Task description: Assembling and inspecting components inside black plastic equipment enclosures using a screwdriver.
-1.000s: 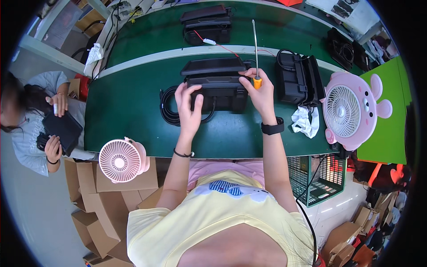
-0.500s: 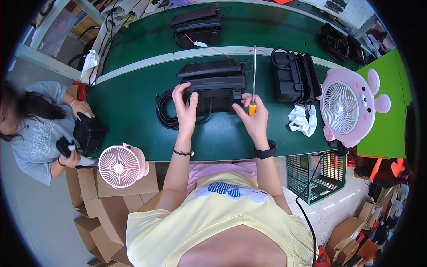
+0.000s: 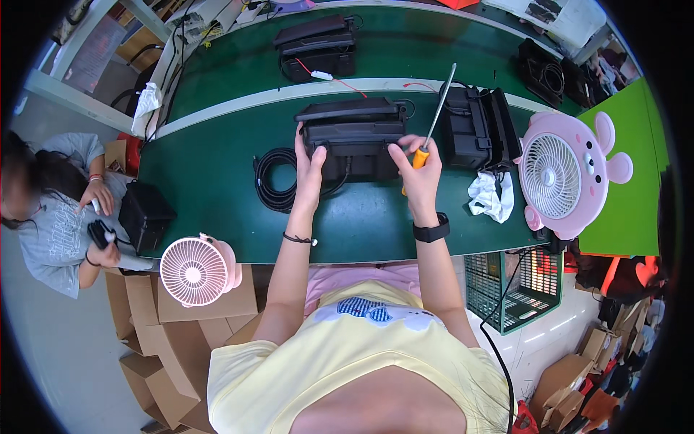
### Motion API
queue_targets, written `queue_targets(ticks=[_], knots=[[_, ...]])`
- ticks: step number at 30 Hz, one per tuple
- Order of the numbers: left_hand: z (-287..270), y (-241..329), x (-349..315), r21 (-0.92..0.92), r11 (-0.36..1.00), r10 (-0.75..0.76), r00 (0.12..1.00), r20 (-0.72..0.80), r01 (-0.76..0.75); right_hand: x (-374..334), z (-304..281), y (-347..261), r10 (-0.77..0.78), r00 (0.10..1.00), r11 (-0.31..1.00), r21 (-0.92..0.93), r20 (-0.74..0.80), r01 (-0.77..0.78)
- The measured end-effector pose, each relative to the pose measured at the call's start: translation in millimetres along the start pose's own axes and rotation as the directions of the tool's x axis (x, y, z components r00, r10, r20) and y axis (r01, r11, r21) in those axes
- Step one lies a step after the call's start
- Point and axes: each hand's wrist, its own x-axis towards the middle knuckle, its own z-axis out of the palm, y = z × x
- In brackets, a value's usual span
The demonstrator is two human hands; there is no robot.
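Observation:
On the green table in front of me stands a black plastic case (image 3: 353, 134) with a raised lid-like panel and latches along its front. My left hand (image 3: 309, 177) is closed on its left side, thumb on the front face. My right hand (image 3: 423, 179) keeps a screwdriver (image 3: 421, 157) with an orange handle between its fingers, the metal shaft pointing up and away. That hand's thumb also presses the case's right front corner. A coiled black cable (image 3: 263, 181) lies left of the case, and a lead runs from the case's front.
Right of the case sit a similar black case (image 3: 463, 130), a white cloth (image 3: 493, 199) and a pink animal-faced fan (image 3: 553, 177). Another black case (image 3: 318, 54) stands beyond the white ledge. At left, a co-worker (image 3: 65, 195) handles a black box (image 3: 147, 213) near a small pink fan (image 3: 194, 273).
The case has shifted slightly right. My left hand moved round its side; my right thumb came onto its corner, and the screwdriver tilted from upright to the right. The co-worker's upper hand moved left.

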Motion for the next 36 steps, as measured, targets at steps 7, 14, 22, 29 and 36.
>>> queue_targets(ticks=[7, 14, 22, 29, 36], knots=[[1.4, -0.9, 7.1, 0.044, 0.999, -0.025, 0.999, -0.025, 0.026, 24.9, -5.7, 21.0, -0.039, 0.998, 0.967, -0.249, 0.043, 0.048], [13.2, -18.1, -4.6, 0.221, 0.975, 0.068, 0.985, -0.159, -0.032, 10.7, -18.4, 17.8, -0.153, 0.988, 0.854, -0.501, 0.015, 0.140], [20.9, 3.1, -5.4, 0.154, 0.981, -0.086, 0.978, -0.190, 0.116, -76.0, -40.4, -33.9, 0.049, 0.982, 0.776, -0.626, 0.180, 0.076], [30.8, 0.6, -13.4, 0.042, 0.990, -0.126, 0.981, -0.149, 0.133, -72.1, -31.7, -37.6, -0.083, 0.946, 0.493, -0.812, 0.313, 0.312], [29.7, -2.6, -13.3, 0.031, 0.991, -0.122, 0.979, -0.161, 0.129, -61.6, -28.4, -41.8, -0.111, 0.925, 0.469, -0.801, 0.364, 0.372]])
